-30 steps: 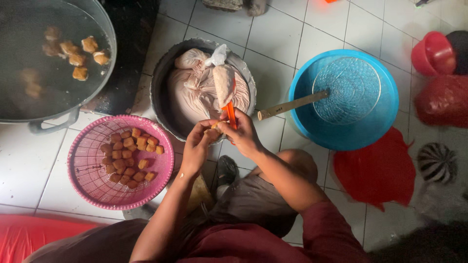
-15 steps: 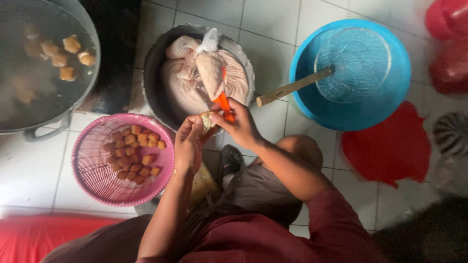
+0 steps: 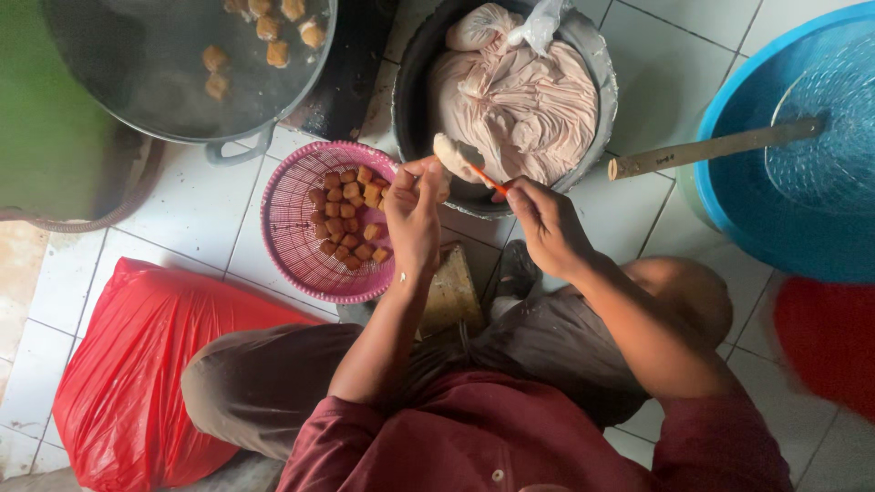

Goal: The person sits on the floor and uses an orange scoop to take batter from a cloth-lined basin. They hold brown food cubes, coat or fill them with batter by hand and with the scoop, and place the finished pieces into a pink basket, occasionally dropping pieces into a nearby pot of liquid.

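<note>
Orange-handled tool (image 3: 480, 176) is now dug into the pale dough lump (image 3: 448, 151) — a sec ago it pointed up. Right hand (image 3: 544, 223) fingers pinch the tool, left hand (image 3: 415, 211) fingers pinch the lump, btw over the dark basin (image 3: 594, 55) rim, pink basket (image 3: 296, 246) alongside.

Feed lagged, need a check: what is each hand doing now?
Left hand: closed on a pale food piece.
Right hand: closed on an orange stick.
</note>
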The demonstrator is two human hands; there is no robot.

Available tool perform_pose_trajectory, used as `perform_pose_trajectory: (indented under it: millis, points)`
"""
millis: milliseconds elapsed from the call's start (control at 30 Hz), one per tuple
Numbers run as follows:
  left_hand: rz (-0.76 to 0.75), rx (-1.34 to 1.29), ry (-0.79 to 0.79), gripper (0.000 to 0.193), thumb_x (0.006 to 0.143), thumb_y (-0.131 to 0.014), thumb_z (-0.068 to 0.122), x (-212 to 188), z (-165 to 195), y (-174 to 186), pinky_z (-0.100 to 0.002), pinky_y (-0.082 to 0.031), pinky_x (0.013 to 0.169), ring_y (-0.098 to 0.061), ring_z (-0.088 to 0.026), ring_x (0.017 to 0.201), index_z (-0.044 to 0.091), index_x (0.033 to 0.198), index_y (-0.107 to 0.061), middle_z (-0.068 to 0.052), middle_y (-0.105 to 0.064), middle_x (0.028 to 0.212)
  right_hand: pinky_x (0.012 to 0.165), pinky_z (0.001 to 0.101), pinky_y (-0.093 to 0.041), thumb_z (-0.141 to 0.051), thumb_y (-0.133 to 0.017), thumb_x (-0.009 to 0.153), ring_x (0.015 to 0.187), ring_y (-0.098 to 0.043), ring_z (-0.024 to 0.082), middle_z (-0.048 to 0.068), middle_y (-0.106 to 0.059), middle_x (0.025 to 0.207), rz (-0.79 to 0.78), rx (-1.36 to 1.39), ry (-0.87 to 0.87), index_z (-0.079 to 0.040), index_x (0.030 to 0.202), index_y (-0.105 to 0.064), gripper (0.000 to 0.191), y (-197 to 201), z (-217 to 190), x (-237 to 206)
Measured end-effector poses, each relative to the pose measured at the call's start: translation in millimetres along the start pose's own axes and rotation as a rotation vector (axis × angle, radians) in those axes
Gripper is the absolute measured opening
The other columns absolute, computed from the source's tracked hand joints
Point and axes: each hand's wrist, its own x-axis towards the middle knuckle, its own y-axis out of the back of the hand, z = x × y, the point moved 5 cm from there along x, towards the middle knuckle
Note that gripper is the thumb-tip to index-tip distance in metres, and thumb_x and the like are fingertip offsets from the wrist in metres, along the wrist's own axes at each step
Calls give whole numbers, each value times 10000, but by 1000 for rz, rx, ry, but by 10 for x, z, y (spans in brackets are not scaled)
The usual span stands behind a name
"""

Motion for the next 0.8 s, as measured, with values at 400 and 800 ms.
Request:
perform_pose_trajectory:
  millis: [400,800]
  points:
    - [-273,-332,98,711,931,-406,-112,-133,530,-364,-316,-458,1163,-603,-205,1317,-39,1622,-253,-182,-559,1495,782,447,-492,-65,-703,1004,865,-609,352,163,-601,954,246,-406,324,2,1136,-634,164,367,-347,53]
    - [-217,-64,-118,808,921,-707,-146,-10,381,-219,-364,-532,1086,-649,-197,1205,32,1608,-321,-123,-665,1266,792,443,-449,-127,-767,976,881,-582,335,122,-589,957,383,-615,423,-43,1156,-677,218,355,-474,-40]
